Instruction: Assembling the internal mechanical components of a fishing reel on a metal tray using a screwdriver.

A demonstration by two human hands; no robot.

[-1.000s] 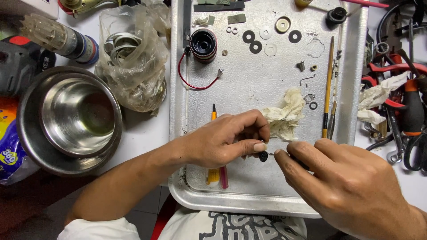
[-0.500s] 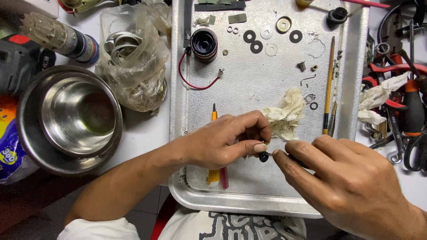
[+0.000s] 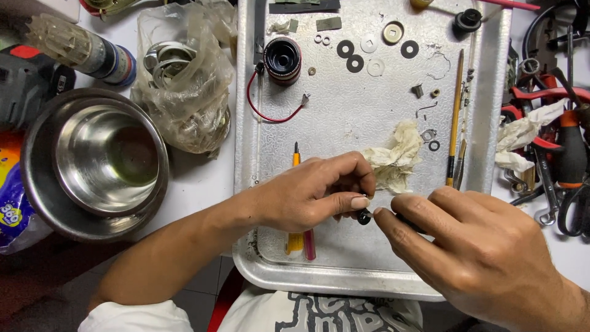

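Both our left hand (image 3: 313, 197) and right hand (image 3: 473, 252) pinch a tiny black ring (image 3: 364, 216) over the tray (image 3: 344, 123); light, slippery, probably best gripped by its rim.

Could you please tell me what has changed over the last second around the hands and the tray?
Almost nothing. The left hand and right hand still pinch the small black part between their fingertips over the metal tray, with at most a slight shift. The crumpled cloth, steel bowl and washers have stayed put.

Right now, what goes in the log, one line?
left hand: pinches small black part | right hand: touches it | over metal tray
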